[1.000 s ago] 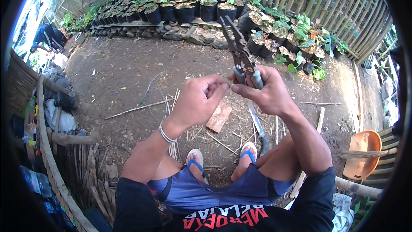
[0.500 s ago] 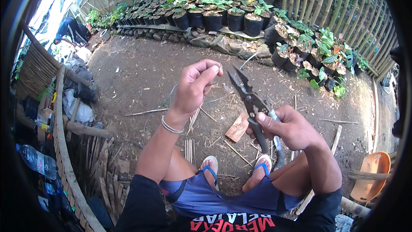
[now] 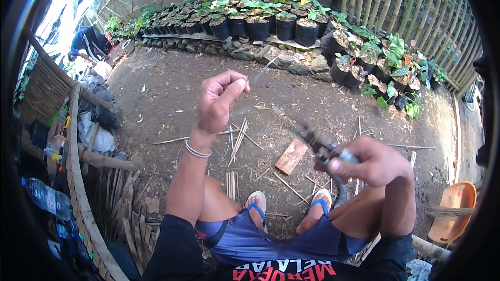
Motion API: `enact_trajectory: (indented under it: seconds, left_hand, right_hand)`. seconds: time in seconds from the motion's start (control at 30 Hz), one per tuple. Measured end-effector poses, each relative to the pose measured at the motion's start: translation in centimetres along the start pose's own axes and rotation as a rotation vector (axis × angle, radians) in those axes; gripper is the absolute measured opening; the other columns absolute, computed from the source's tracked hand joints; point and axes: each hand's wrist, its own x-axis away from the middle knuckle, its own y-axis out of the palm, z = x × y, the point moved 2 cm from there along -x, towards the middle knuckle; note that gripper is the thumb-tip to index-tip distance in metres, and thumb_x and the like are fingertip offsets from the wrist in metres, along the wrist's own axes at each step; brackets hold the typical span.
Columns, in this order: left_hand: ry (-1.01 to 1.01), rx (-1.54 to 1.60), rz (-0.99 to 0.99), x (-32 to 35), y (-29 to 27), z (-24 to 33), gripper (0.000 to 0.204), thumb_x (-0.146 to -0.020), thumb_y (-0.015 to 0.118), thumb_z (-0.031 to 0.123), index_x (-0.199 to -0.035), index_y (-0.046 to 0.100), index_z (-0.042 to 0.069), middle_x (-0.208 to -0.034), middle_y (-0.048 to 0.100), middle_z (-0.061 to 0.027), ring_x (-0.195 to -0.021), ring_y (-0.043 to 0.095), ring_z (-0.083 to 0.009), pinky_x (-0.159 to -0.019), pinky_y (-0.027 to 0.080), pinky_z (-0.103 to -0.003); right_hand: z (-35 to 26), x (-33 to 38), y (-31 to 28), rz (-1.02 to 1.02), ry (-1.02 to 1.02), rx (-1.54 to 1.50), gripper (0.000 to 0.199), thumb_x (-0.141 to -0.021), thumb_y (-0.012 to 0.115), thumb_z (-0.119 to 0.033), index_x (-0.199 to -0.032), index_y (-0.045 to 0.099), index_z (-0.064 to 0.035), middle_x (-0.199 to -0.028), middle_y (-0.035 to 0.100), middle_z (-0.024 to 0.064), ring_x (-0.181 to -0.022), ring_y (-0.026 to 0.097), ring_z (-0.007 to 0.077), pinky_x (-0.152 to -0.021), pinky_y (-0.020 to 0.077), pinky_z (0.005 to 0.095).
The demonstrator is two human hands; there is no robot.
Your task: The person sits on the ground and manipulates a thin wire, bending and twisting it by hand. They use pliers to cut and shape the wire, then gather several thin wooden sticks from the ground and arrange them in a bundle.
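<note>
Gripping blurred metal shears [image 3: 324, 148].

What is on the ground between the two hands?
In the head view, between the raised left hand and the right hand gripping the shears, the dirt holds thin bamboo sticks and a flat reddish wooden piece.

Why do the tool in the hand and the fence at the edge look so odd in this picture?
Head view: the shears in the right hand are smeared by motion blur; the left hand is sharper. The fisheye lens bends the bamboo fence toward the dark round rim. Daylight glares white at upper left.
</note>
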Motion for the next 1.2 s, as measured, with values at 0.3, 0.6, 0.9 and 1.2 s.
enact_trajectory:
  seconds: [0.3, 0.6, 0.9, 1.2]
  left_hand:
    - [0.187, -0.359, -0.205, 1.1, 1.9, 1.4, 0.015, -0.095, 0.07, 0.011, -0.091, 0.075, -0.002, -0.066, 0.061, 0.0035, -0.055, 0.041, 0.0008, -0.048, 0.028, -0.022]
    - [0.182, -0.148, -0.194, 1.3, 2.4, 1.0, 0.015, -0.097, 0.067, 0.01, -0.092, 0.075, -0.002, -0.073, 0.067, 0.0022, -0.056, 0.041, 0.0015, -0.049, 0.028, -0.021]
    - [0.178, -0.086, -0.211, 1.3, 2.5, 0.6, 0.018, -0.098, 0.066, 0.012, -0.092, 0.075, -0.002, -0.076, 0.068, 0.0023, -0.057, 0.041, 0.0015, -0.05, 0.028, -0.021]
    - [0.177, -0.138, -0.06, 0.7, 0.8, 0.3, 0.015, -0.099, 0.068, 0.011, -0.093, 0.075, -0.001, -0.074, 0.067, 0.0031, -0.058, 0.041, 0.002, -0.05, 0.027, -0.021]
  right_hand:
    - [0.1, -0.2, 0.4, 0.078, -0.098, -0.243, 0.065, -0.106, 0.062, -0.057, -0.067, 0.069, -0.005, -0.058, 0.056, -0.0014, -0.058, 0.05, 0.0097, -0.054, 0.038, 0.0335]
    - [-0.3, -1.3, 1.0, 0.031, -0.066, -0.235, 0.059, -0.105, 0.062, -0.058, -0.088, 0.08, -0.0046, -0.061, 0.06, -0.0013, -0.059, 0.052, 0.009, -0.055, 0.0392, 0.032]
    - [-0.4, -1.0, 0.7, 0.058, -0.084, -0.235, 0.059, -0.106, 0.062, -0.056, -0.083, 0.079, -0.0037, -0.058, 0.058, -0.0012, -0.057, 0.05, 0.0088, -0.053, 0.0369, 0.0319]
    - [0.1, 0.5, -0.1, -0.139, -0.125, -0.095, 0.058, -0.107, 0.061, -0.053, -0.091, 0.078, -0.0002, -0.067, 0.065, 0.0049, -0.063, 0.055, 0.0107, -0.059, 0.0453, 0.0347]
